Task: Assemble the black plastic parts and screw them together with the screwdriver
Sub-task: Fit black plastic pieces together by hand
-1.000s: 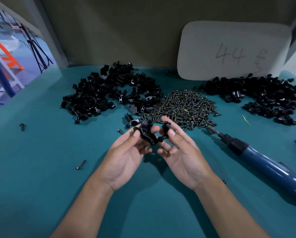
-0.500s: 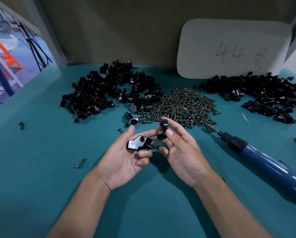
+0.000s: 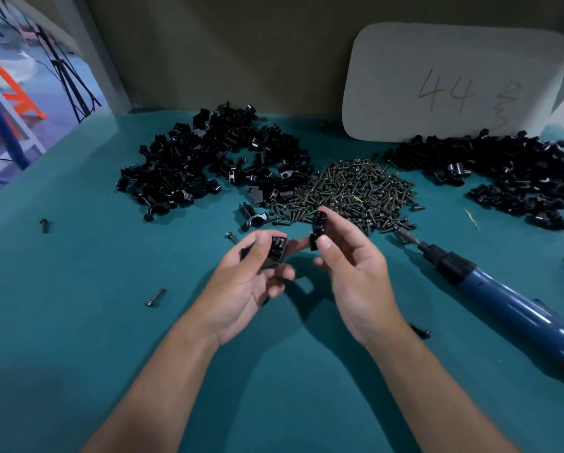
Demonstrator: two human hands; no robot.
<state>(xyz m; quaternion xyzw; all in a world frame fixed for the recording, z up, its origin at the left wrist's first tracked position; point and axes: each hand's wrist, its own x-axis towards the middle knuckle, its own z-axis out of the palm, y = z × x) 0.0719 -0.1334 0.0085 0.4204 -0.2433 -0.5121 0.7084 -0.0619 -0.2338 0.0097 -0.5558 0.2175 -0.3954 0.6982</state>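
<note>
- Black parts are in both hands at the centre of the frame, above the teal table point(image 3: 78, 322).
- Left hand point(image 3: 244, 282) grips a blocky part point(image 3: 278, 249) with curled fingers and thumb.
- Right hand point(image 3: 352, 276) pinches a smaller clamp point(image 3: 317, 228) between thumb and fingers; the two pieces are just apart.
- Screwdriver point(image 3: 503, 295) lies at the right, its tip touching the screw pile point(image 3: 356, 191).
- Part heaps sit at upper left point(image 3: 208, 158) and upper right point(image 3: 509, 171).
- One loose screw point(image 3: 155, 297) lies at the left.
</note>
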